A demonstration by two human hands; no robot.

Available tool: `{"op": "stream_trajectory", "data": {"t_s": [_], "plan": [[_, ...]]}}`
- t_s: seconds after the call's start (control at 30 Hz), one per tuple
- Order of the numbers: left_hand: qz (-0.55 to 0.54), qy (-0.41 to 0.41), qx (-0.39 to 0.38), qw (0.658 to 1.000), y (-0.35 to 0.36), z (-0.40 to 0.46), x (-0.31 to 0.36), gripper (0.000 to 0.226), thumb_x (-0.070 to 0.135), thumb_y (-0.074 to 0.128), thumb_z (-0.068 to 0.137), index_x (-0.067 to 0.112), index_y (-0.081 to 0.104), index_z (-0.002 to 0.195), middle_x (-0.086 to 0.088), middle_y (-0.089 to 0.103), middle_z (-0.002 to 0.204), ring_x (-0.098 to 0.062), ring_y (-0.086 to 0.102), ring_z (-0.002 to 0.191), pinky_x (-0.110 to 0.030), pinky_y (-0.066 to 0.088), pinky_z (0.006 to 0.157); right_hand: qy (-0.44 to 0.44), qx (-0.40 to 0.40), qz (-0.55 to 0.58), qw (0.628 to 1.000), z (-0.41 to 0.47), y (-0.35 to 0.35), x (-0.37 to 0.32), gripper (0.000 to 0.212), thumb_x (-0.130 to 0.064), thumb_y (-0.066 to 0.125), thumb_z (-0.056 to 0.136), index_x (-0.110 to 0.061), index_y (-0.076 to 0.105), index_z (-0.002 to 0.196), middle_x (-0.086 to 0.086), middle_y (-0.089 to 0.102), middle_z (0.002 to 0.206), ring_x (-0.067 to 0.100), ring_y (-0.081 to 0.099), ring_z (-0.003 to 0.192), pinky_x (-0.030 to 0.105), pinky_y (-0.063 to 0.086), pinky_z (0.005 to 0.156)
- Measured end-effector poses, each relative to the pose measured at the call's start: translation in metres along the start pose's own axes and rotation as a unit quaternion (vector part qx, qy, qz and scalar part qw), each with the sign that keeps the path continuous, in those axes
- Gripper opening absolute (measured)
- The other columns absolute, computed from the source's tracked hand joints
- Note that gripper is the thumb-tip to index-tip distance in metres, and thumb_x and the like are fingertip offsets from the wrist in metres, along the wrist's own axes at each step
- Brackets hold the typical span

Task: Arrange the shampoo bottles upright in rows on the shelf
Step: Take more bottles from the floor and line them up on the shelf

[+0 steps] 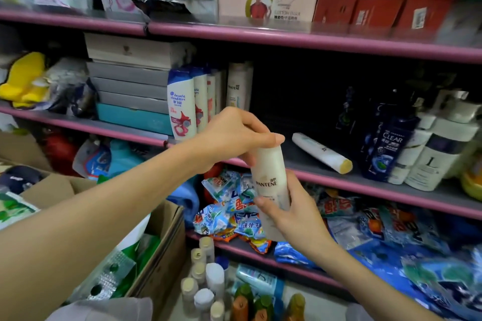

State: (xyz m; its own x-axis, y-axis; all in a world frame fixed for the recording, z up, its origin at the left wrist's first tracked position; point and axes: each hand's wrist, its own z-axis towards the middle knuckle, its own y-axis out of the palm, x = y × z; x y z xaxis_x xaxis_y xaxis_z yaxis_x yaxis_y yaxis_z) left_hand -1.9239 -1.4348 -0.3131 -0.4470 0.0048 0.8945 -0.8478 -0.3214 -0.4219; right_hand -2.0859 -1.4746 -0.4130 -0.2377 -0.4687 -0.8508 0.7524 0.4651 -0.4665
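Observation:
I hold a cream Pantene bottle upright in front of the middle shelf. My left hand grips its top and my right hand wraps its lower part. Another cream bottle lies on its side on that shelf, cap toward me. Head & Shoulders bottles and a Pantene bottle stand upright in a row at the left. Dark blue Clear bottles stand at the right.
White pump bottles stand at the shelf's far right, stacked grey and teal boxes at its left. Detergent bags fill the shelf below. Several small bottles stand on the floor beside a cardboard box.

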Motion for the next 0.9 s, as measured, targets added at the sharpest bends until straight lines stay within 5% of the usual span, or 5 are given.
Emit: {"op": "stream_trajectory", "data": {"t_s": [0.23,0.43,0.53,0.7,0.9], "plan": [[-0.182,-0.15,-0.021,0.972,0.006,-0.001,-0.013,0.024,0.037,0.068,0.085,0.02,0.073,0.101,0.003,0.068,0.077,-0.006,0.057,0.053,-0.018,0.046,0.048,0.017,-0.024,0.116,0.993,-0.003,0.003,0.004,0.033,-0.029,0.069,0.083,-0.031,0.055,0.112,-0.014,0.069,0.104,-0.004,0.066,0.088,0.01,0.051,0.066],[-0.22,-0.16,0.027,0.962,0.015,0.006,-0.017,0.019,0.019,0.069,0.084,0.007,0.072,0.098,-0.005,0.061,0.076,-0.009,0.047,0.05,-0.019,0.044,0.043,0.044,-0.022,0.121,0.991,-0.002,0.008,0.007,0.028,-0.029,0.072,0.081,-0.029,0.058,0.105,-0.009,0.071,0.098,0.002,0.068,0.084,0.022,0.057,0.072],[-0.224,-0.141,0.049,0.963,0.019,0.006,-0.03,0.025,0.035,0.06,0.091,0.014,0.069,0.102,-0.004,0.061,0.083,-0.009,0.048,0.053,-0.019,0.045,0.047,0.054,-0.034,0.116,0.991,0.006,0.007,0.006,0.029,-0.034,0.072,0.08,-0.032,0.057,0.105,-0.01,0.071,0.098,0.002,0.068,0.084,0.027,0.057,0.075],[-0.105,-0.047,0.097,0.989,0.032,-0.008,-0.077,0.045,0.071,0.047,0.076,0.036,0.06,0.103,0.017,0.065,0.101,0.002,0.062,0.09,-0.022,0.052,0.079,0.046,-0.001,0.148,0.988,0.04,-0.005,0.003,0.031,-0.027,0.072,0.081,-0.028,0.054,0.106,-0.012,0.07,0.095,-0.003,0.067,0.081,0.015,0.052,0.063],[0.016,-0.001,0.087,0.996,0.06,-0.005,-0.109,0.047,0.043,0.065,0.078,0.032,0.047,0.12,0.014,0.06,0.111,0.004,0.058,0.097,-0.025,0.052,0.083,0.051,0.037,0.147,0.987,0.093,0.003,-0.005,0.029,-0.029,0.069,0.084,-0.021,0.055,0.108,-0.001,0.069,0.103,0.011,0.068,0.093,0.035,0.056,0.083]]}}
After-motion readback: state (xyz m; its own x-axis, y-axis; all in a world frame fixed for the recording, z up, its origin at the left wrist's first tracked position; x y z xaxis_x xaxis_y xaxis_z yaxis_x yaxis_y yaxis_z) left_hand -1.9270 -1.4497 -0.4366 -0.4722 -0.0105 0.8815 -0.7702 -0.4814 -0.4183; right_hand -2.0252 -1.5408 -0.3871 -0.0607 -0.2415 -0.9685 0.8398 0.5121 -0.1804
